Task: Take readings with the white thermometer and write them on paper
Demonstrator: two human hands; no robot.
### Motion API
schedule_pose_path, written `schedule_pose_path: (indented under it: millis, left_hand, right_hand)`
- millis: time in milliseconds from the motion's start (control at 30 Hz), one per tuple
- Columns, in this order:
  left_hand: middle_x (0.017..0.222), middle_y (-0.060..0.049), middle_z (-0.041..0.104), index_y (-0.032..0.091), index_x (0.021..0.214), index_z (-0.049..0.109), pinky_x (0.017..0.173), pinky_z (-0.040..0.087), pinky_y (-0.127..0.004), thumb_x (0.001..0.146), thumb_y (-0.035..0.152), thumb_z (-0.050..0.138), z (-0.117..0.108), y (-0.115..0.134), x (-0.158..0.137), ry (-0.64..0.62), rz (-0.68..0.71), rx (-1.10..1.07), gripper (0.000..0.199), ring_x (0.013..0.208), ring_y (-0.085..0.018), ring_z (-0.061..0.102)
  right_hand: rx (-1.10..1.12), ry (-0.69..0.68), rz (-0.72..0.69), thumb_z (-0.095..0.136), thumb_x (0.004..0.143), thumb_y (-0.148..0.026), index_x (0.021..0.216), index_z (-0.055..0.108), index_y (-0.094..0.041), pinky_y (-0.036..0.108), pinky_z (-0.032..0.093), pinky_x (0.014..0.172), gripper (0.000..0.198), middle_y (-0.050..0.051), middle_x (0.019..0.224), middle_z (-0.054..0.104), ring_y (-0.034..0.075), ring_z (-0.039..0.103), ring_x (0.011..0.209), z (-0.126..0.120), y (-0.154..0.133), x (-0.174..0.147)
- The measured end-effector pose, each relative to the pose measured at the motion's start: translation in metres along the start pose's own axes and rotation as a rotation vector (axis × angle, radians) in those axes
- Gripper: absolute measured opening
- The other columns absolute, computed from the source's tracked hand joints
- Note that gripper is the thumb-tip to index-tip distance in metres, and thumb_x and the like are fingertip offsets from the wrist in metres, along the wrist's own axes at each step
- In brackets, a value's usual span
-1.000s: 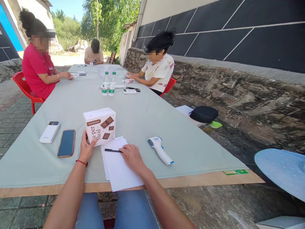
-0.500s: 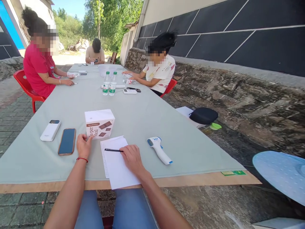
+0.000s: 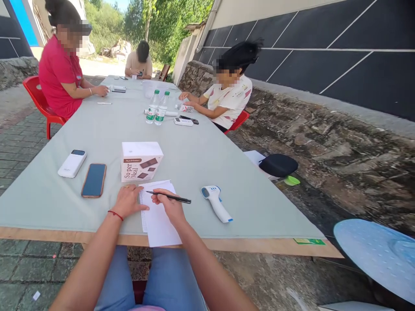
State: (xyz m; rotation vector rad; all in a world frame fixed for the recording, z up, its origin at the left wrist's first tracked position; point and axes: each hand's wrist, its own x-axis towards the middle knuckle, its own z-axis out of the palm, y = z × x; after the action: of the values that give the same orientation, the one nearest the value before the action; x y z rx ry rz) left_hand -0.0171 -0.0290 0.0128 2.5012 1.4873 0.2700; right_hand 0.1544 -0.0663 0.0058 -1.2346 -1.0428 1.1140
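A black pen is held in my right hand, its tip over the upper left part of the white paper sheets. My left hand rests with fingers spread at the left edge of the sheets, thumb on the paper. Just beyond both hands stands a white box with brown "Su-per Meal" print. A smartphone in a brown case lies left of my left hand. To the right of the paper is a white and blue infrared thermometer.
A white power bank lies at the left. Two water bottles stand mid-table, near another power bank and a plastic tub. Three people sit around the cloth-covered table. A pale blue round stool stands at the right.
My left hand has left the box and moved down to the paper's edge. My right hand has lifted the pen into a writing grip. The view has shifted slightly.
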Motion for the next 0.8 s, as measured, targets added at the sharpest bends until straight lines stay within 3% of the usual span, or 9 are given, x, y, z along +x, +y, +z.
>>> schedule_pose_path:
  millis: [100, 233, 400, 500, 700, 800]
  left_hand:
    - [0.107, -0.013, 0.064, 0.017, 0.122, 0.061, 0.091, 0.043, -0.042, 0.066, 0.062, 0.075, -0.001, 0.001, 0.0, -0.018, -0.004, 0.001, 0.073, 0.105, -0.032, 0.058]
    - [0.107, -0.013, 0.064, 0.017, 0.122, 0.062, 0.09, 0.042, -0.043, 0.068, 0.06, 0.074, -0.002, 0.004, 0.0, -0.026, 0.0, 0.007, 0.07, 0.105, -0.032, 0.058]
    - [0.111, -0.014, 0.064, 0.017, 0.125, 0.062, 0.09, 0.042, -0.042, 0.074, 0.052, 0.073, -0.005, 0.007, -0.001, -0.056, -0.003, -0.015, 0.063, 0.107, -0.032, 0.057]
    - [0.111, -0.013, 0.063, 0.016, 0.125, 0.061, 0.091, 0.042, -0.043, 0.074, 0.05, 0.073, -0.008, 0.01, 0.0, -0.082, 0.011, -0.023, 0.062, 0.107, -0.032, 0.057]
    - [0.109, -0.01, 0.063, 0.019, 0.122, 0.062, 0.087, 0.041, -0.041, 0.072, 0.05, 0.075, -0.01, 0.014, 0.002, -0.091, 0.019, -0.049, 0.06, 0.105, -0.031, 0.056]
    - [0.107, -0.01, 0.063, 0.019, 0.121, 0.063, 0.086, 0.04, -0.039, 0.072, 0.05, 0.076, -0.01, 0.015, 0.001, -0.094, 0.019, -0.056, 0.06, 0.103, -0.03, 0.055]
  right_hand:
    - [-0.019, 0.064, 0.069, 0.063, 0.059, -0.033, 0.066, 0.058, -0.021, 0.028, 0.04, 0.054, 0.014, -0.004, 0.054, 0.055, 0.012, 0.047, 0.051, 0.015, 0.005, 0.009]
    - [-0.065, 0.096, 0.01, 0.058, 0.06, -0.034, 0.065, 0.058, -0.021, 0.028, 0.042, 0.056, 0.013, -0.003, 0.058, 0.056, 0.013, 0.048, 0.055, 0.026, 0.019, 0.009]
    - [-0.124, 0.081, -0.014, 0.059, 0.058, -0.034, 0.069, 0.06, -0.022, 0.03, 0.046, 0.06, 0.016, -0.001, 0.067, 0.062, 0.015, 0.054, 0.062, 0.018, 0.019, 0.007]
    - [-0.187, 0.046, 0.011, 0.058, 0.058, -0.033, 0.067, 0.058, -0.022, 0.029, 0.045, 0.057, 0.014, -0.002, 0.064, 0.06, 0.014, 0.052, 0.059, 0.012, 0.014, 0.007]
    - [-0.264, 0.155, -0.006, 0.055, 0.063, -0.033, 0.064, 0.052, -0.023, 0.028, 0.042, 0.055, 0.01, -0.004, 0.058, 0.053, 0.013, 0.048, 0.056, 0.009, 0.013, 0.0]
    - [-0.285, 0.121, -0.042, 0.055, 0.065, -0.03, 0.064, 0.053, -0.023, 0.027, 0.042, 0.056, 0.008, -0.005, 0.059, 0.053, 0.013, 0.047, 0.056, 0.007, 0.014, -0.004]
